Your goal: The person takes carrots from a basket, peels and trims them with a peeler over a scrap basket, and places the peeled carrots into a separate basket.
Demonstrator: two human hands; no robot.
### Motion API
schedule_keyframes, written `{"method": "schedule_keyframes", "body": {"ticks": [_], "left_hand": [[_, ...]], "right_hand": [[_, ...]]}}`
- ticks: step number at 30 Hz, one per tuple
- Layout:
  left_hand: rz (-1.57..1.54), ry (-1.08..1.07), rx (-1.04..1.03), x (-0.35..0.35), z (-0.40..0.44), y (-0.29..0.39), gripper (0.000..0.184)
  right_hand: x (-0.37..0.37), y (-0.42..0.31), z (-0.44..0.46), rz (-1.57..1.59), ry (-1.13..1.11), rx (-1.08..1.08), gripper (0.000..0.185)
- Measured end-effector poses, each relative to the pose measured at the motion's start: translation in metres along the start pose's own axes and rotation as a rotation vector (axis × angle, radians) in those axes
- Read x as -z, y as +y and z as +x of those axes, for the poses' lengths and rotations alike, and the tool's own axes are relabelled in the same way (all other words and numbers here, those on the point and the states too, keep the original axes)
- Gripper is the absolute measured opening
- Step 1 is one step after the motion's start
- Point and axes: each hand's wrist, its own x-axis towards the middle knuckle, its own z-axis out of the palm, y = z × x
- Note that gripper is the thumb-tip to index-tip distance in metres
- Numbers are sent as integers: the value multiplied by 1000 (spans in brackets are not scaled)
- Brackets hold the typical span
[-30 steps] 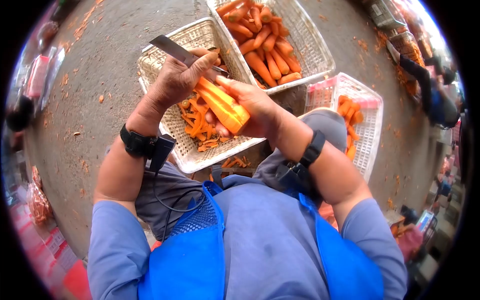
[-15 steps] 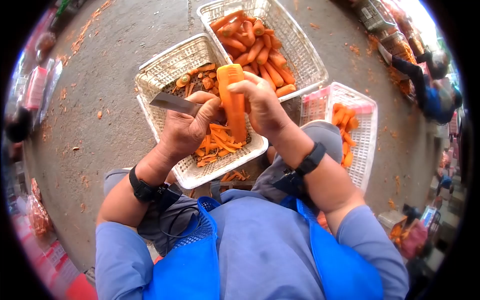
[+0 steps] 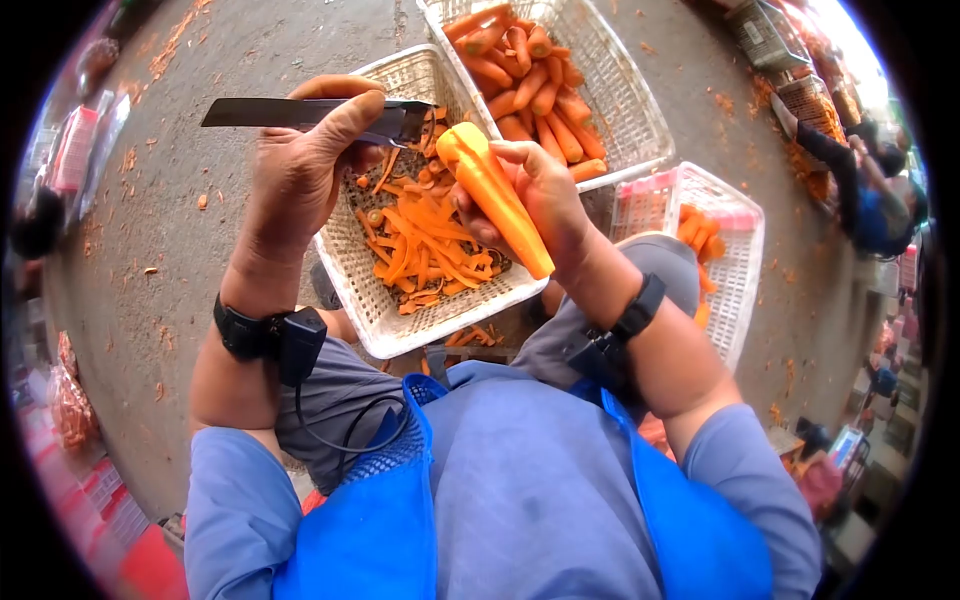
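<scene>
My left hand (image 3: 318, 150) is closed around a peeler (image 3: 240, 112), whose long flat dark end sticks out to the left. The peeler's other end points right, above the near basket and a little apart from the carrot. My right hand (image 3: 535, 195) grips a peeled carrot (image 3: 500, 200), tilted with its thick end up and its tip down to the right. Below both hands, a white plastic basket (image 3: 372, 340) holds orange peel strips (image 3: 425, 240) and carrot ends. Part of the peeler is hidden by my left fingers.
A second white basket (image 3: 635, 110) full of whole carrots (image 3: 540, 80) stands beyond. At the right, a pink-and-white basket (image 3: 745, 270) holds peeled carrots (image 3: 700, 235). Peel scraps dot the concrete floor (image 3: 200, 290). Another person (image 3: 875, 200) is at the far right.
My left hand has moved up and left with the peeler, away from the carrot. The carrot has tilted, its lower tip swinging right; more of the peel strips shows.
</scene>
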Motion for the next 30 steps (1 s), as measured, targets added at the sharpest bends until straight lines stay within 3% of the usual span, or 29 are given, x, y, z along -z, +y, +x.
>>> {"method": "schedule_keyframes", "body": {"ticks": [5, 8, 13, 14, 16, 17, 19, 20, 23, 30], "left_hand": [[29, -16, -20, -6, 5, -6, 16], [54, -6, -14, -13, 6, -8, 16], [224, 0, -37, -18, -1, -5, 15], [254, -24, -146, -28, 18, -2, 14], [83, -114, -52, -32, 31, 9, 12], [90, -88, -74, -41, 14, 10, 9], [100, -87, -21, -44, -5, 3, 5], [233, -109, 59, -41, -3, -3, 5], [66, -176, 236, -33, 14, -26, 4], [290, -115, 104, 3, 30, -45, 3]], "right_hand": [[-10, 0, -8, -185, -41, 76, 30], [-8, 0, -8, -219, -61, 93, 30], [-12, -1, -18, -159, -75, 73, 39], [-15, -23, -19, -214, -64, 153, 42], [-1, -28, -14, -404, -24, 296, 58], [-4, -11, -14, -384, -33, 289, 64], [-7, 3, -18, -178, -79, 71, 61], [-5, 5, -16, -135, -124, 96, 52], [11, 4, -7, -154, -144, 81, 44], [12, 18, -14, -144, -154, 52, 40]]}}
